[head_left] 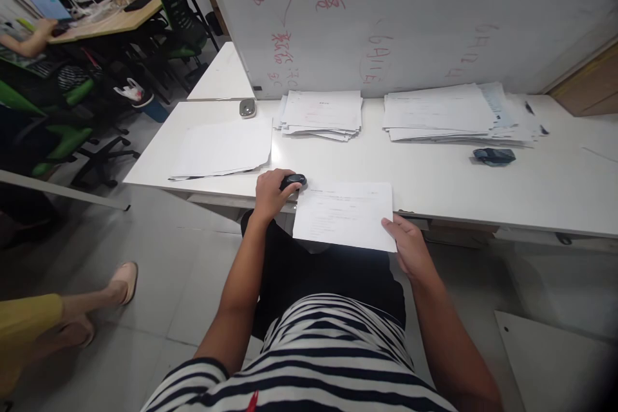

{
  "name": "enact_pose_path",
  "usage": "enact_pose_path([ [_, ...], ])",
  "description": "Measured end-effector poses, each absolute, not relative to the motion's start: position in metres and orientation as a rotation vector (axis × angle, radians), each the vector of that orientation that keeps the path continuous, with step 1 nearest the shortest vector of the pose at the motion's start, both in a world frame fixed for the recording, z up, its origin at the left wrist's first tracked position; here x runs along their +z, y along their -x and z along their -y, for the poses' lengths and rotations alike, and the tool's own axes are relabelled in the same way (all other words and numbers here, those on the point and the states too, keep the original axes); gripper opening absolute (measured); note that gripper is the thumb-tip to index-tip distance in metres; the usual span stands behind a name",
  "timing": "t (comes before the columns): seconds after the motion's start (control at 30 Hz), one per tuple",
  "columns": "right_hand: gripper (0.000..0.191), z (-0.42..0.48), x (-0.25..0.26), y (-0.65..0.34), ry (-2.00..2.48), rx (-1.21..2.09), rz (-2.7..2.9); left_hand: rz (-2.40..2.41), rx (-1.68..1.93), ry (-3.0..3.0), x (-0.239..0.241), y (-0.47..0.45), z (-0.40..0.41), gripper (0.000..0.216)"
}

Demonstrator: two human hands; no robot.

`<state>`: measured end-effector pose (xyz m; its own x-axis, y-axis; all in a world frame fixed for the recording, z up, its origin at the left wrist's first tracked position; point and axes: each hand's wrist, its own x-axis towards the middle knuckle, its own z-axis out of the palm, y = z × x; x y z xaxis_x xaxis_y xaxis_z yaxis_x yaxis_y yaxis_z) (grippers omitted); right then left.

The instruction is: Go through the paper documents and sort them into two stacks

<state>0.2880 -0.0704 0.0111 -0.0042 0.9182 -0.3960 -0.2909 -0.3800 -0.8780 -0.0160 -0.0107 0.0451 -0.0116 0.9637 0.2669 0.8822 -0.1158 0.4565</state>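
Note:
My left hand (273, 193) is closed around a small black stapler (295, 179) near the table's front edge. The stapler's front end meets the upper left corner of a printed sheet of paper (345, 215); whether there are several sheets in it I cannot tell. With the thumb on top and the fingers underneath, my right hand (408, 241) pinches the sheet's right edge. The paper lies partly over the table and juts out past its front edge above my lap.
On the white table (434, 187) are loose sheets (222, 148), two paper stacks (321, 111) (437, 112), a dark folded item (494, 156) and a small grey-topped device (247, 108). A whiteboard (410, 19) stands behind. At left, one person sits at a desk; another's leg (91, 302) shows.

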Motion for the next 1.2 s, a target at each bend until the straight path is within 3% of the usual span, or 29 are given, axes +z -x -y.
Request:
enact_pose_path([
  [1.2, 0.040, 0.073, 0.003, -0.288, 1.294, 1.591, 0.704, -1.937, 0.757, -2.176, 0.045, 0.018, 0.011, 0.024],
])
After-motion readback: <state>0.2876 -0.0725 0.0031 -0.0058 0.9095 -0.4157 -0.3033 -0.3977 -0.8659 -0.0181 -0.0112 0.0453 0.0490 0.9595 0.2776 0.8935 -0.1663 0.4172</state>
